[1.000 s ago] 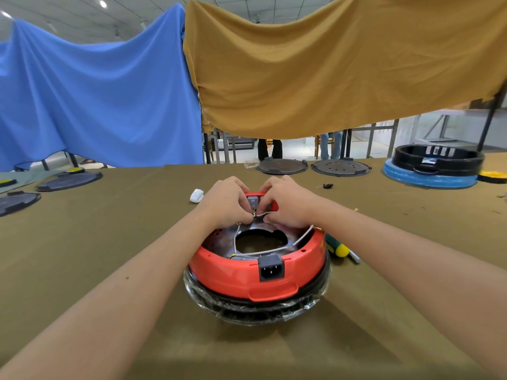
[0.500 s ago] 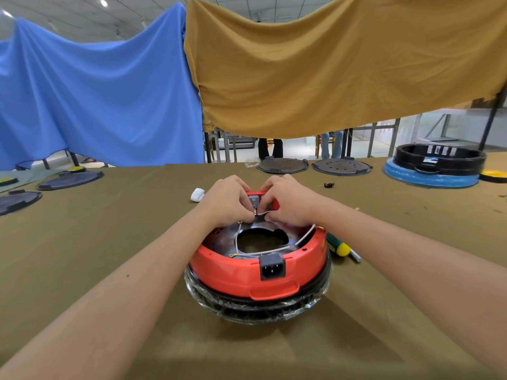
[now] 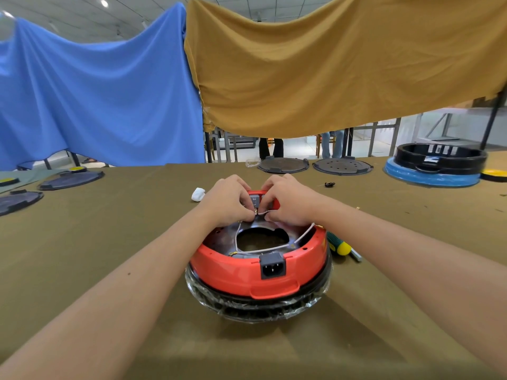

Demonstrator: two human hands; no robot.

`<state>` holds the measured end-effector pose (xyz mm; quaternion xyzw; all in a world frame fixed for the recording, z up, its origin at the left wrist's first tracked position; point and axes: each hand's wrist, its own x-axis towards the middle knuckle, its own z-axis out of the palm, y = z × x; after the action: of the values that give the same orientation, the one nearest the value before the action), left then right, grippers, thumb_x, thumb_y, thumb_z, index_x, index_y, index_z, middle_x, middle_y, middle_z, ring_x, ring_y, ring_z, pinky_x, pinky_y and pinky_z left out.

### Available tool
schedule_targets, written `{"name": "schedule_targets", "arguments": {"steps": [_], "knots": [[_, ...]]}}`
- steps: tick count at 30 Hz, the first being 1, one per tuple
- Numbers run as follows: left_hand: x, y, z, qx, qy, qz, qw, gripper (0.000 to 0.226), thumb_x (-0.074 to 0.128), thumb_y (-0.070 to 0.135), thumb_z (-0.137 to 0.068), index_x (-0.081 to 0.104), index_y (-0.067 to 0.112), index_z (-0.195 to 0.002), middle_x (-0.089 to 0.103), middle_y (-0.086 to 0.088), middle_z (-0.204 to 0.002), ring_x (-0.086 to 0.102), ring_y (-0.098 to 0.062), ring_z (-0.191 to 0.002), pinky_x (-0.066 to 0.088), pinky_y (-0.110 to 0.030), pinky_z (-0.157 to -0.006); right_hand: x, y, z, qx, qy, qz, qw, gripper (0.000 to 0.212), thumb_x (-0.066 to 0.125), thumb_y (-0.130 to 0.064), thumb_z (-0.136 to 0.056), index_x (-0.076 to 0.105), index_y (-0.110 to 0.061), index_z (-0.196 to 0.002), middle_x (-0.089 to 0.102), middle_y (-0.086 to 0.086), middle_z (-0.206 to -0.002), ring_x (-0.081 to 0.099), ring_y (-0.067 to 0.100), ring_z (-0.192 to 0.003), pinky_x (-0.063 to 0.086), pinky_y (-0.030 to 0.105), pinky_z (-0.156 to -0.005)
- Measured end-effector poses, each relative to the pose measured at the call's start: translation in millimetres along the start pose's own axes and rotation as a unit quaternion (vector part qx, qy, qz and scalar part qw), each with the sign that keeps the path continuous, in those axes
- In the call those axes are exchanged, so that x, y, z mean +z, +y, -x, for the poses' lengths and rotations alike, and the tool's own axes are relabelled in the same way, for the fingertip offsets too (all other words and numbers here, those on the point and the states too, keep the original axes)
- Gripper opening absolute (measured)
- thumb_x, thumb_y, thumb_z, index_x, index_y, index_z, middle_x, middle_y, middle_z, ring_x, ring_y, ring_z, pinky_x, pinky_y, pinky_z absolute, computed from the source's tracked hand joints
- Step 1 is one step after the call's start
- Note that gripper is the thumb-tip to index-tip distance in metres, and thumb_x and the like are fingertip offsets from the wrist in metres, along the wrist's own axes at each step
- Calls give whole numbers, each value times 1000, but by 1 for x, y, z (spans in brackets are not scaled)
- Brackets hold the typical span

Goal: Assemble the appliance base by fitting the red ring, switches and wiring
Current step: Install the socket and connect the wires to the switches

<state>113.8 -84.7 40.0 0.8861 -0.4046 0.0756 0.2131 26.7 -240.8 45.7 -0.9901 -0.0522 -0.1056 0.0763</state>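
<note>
The appliance base (image 3: 259,281) sits on the desk (image 3: 109,242) just in front of me, its red ring (image 3: 233,272) on top and the black power socket (image 3: 272,266) facing me. Both my hands work at the ring's far edge. My left hand (image 3: 227,200) and my right hand (image 3: 288,200) have their fingers curled, each pinching one end of a thin white wire (image 3: 262,212) below the switch block (image 3: 255,200). More white wiring (image 3: 274,247) loops inside the ring. A green-and-yellow screwdriver (image 3: 338,244) lies just right of the base.

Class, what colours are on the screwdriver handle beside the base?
Green and yellow screwdriver handle, head view.
</note>
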Motion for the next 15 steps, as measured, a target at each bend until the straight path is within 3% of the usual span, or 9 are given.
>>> {"name": "schedule_targets", "arguments": {"steps": [7,15], "knots": [[0,1,0,2,7,-2,1000,30,77,19,-73,65,40,-55,53,12,-111,49,-8,-95,36,-26,-76,1,1,0,-2,7,0,1000,14,69,-30,-89,74,-33,-101,45,-1,-133,34,24,-122,39,42,-102],[-1,3,1,2,9,-14,1000,21,78,19,-72,69,34,-59,52,11,-109,50,-11,-102,40,-29,-80,2,1,0,-3,21,2,1000,14,71,-31,-87,69,-27,-101,48,-2,-130,36,22,-121,39,35,-97]]}}
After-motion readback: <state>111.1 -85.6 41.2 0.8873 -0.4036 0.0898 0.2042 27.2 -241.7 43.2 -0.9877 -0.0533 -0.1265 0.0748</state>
